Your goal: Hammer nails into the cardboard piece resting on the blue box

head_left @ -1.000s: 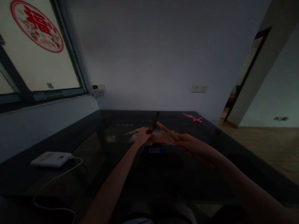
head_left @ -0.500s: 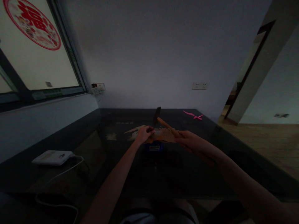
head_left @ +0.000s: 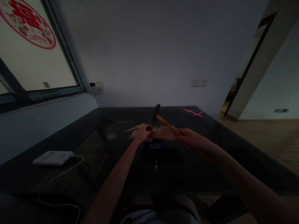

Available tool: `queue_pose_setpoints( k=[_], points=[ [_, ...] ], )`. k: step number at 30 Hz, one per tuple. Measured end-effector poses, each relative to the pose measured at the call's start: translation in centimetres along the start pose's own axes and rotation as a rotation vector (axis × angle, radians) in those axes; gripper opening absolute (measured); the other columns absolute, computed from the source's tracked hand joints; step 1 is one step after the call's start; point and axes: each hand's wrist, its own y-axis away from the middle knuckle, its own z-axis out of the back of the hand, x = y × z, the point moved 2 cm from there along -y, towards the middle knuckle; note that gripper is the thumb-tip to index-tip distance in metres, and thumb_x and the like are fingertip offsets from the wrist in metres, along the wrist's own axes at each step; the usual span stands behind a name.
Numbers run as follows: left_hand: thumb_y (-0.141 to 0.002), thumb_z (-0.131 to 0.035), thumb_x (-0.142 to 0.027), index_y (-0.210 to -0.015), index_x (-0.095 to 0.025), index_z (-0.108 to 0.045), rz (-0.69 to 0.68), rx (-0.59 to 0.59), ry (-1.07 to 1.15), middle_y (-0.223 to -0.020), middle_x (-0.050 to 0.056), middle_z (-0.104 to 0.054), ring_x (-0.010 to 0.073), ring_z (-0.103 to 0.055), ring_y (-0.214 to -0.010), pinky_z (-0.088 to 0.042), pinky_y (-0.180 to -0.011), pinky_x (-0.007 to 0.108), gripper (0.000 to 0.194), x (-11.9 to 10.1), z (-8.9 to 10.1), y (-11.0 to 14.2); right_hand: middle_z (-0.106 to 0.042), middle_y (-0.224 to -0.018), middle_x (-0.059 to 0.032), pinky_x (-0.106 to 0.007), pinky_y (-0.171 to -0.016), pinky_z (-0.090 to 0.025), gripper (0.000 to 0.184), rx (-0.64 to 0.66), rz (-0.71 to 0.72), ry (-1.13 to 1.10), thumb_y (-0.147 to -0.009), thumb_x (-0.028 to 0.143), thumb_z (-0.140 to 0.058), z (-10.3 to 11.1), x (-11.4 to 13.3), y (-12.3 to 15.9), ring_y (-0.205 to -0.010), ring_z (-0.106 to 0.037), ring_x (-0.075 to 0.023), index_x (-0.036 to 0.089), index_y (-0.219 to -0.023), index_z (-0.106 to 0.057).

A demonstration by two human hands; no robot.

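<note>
My right hand (head_left: 188, 137) is closed round the wooden handle of a hammer (head_left: 164, 122). Its dark head stands just above a rough brown board or bark-like piece (head_left: 165, 133) with a torn outline. On the left part of that piece rests my left hand (head_left: 144, 132), thumb and fingers pinched together beside the hammer head. Whatever sits between those fingertips is too small and dark to make out. Beneath the piece, a blue box-like object (head_left: 154, 145) with a pale label shows its front.
A white power bank (head_left: 53, 157) with a white cable lies on the dark glossy table (head_left: 98, 174) at the left. A pink ribbon-like strip (head_left: 195, 113) lies near the back right edge. A wall with sockets (head_left: 199, 82) stands behind, a window at the left.
The camera view has shifted slightly. The hammer stays nearly in place over the brown piece, and both hands keep their grips.
</note>
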Motion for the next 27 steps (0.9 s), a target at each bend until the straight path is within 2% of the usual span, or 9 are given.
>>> queue_pose_setpoints(
  k=[3,7,13,22,27],
  points=[
    [-0.075,-0.062,-0.025,-0.084,-0.014,-0.067,-0.016,-0.004,0.006,-0.084,0.006,-0.069,0.0184,-0.062,-0.078,-0.047,-0.073,0.029,0.015,0.18,-0.11,-0.01,-0.042,-0.049,0.0087,-0.016,-0.031,-0.030,0.017,0.003,0.003,0.032,-0.078,0.024,-0.051,-0.16,-0.04,-0.11,-0.033,-0.038,-0.0048,0.015,-0.093,-0.052],
    [-0.074,-0.062,-0.024,-0.083,-0.015,-0.066,-0.026,-0.011,0.002,-0.082,0.005,-0.069,0.0181,-0.062,-0.078,-0.047,-0.074,0.029,0.013,0.12,-0.10,0.05,-0.041,-0.048,0.0092,-0.017,-0.032,-0.032,0.019,-0.011,-0.062,0.042,-0.077,0.024,-0.051,-0.31,0.01,-0.01,-0.033,-0.039,-0.0059,0.015,-0.094,-0.052],
    [-0.075,-0.062,-0.022,-0.083,-0.016,-0.066,-0.012,-0.026,0.005,-0.084,0.005,-0.069,0.0179,-0.062,-0.080,-0.046,-0.075,0.029,0.011,-0.20,0.03,0.15,-0.044,-0.051,0.0078,-0.017,-0.030,-0.030,0.014,-0.030,-0.027,-0.012,-0.077,0.027,-0.053,-0.07,-0.04,0.04,-0.032,-0.038,-0.0049,0.017,-0.086,-0.051],
    [-0.075,-0.061,-0.024,-0.083,-0.016,-0.066,-0.046,-0.013,-0.014,-0.084,0.005,-0.069,0.0183,-0.062,-0.081,-0.046,-0.075,0.029,0.012,0.15,-0.09,0.01,-0.042,-0.050,0.0089,-0.016,-0.031,-0.031,0.021,-0.004,0.002,0.017,-0.075,0.022,-0.053,-0.31,-0.15,0.04,-0.033,-0.039,-0.0051,0.016,-0.095,-0.052],
    [-0.075,-0.062,-0.024,-0.085,-0.015,-0.067,-0.017,-0.010,-0.021,-0.084,0.006,-0.069,0.0186,-0.063,-0.079,-0.047,-0.073,0.029,0.014,0.09,-0.14,0.05,-0.043,-0.051,0.0083,-0.017,-0.032,-0.031,0.025,-0.017,0.012,0.047,-0.076,0.022,-0.052,-0.40,-0.07,0.13,-0.033,-0.039,-0.0056,0.015,-0.100,-0.053]
  ],
)
